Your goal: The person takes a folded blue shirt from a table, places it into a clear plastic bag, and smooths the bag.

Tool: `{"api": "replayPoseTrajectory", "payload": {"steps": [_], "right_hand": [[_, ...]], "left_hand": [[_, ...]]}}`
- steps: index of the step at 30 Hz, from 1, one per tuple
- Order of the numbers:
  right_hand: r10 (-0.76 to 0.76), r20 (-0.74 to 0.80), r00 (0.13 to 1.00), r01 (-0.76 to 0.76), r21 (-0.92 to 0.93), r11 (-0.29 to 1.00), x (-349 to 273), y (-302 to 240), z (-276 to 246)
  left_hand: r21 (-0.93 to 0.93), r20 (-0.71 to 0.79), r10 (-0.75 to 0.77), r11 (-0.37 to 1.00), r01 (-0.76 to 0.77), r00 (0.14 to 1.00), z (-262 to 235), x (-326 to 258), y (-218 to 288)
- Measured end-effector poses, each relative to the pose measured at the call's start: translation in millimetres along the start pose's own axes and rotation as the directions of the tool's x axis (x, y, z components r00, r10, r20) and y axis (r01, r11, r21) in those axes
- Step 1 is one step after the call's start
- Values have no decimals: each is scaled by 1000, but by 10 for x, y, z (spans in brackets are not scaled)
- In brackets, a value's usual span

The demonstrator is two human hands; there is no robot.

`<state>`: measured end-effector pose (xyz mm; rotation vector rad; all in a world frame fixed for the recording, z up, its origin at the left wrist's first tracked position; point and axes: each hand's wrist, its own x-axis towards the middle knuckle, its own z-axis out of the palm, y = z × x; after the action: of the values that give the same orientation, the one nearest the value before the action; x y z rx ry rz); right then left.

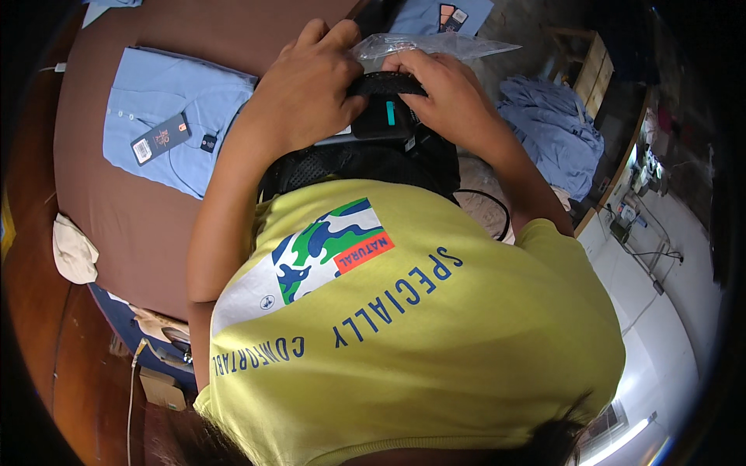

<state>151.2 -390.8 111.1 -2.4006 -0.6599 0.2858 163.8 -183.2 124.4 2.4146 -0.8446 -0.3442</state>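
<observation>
Head view: I see the left hand (315,85) curled and the right hand (447,89) half bent; I can't tell what either grips. The clear plastic bag (474,48) lies at their fingers, beyond the black pouch (353,165). Left, a folded blue shirt (175,105) rests on brown cloth (148,241); right, crumpled blue clothing (552,136).

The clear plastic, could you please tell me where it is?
In the head view, the clear plastic is at the top, right of centre, just beyond the right hand and right of the left hand.
</observation>
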Motion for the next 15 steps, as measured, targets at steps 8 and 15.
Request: {"api": "replayPoseTrajectory", "payload": {"steps": [8, 15], "right_hand": [[-35, -35, 999, 33, -55, 998, -28, -49, -28], [-34, -41, 999, 33, -16, 999, -25, -67, -34]], "left_hand": [[-12, -48, 34, 999, -34, 998, -24, -27, 28], [1, -84, 42, 999, -42, 996, 3, -51, 22]]}}
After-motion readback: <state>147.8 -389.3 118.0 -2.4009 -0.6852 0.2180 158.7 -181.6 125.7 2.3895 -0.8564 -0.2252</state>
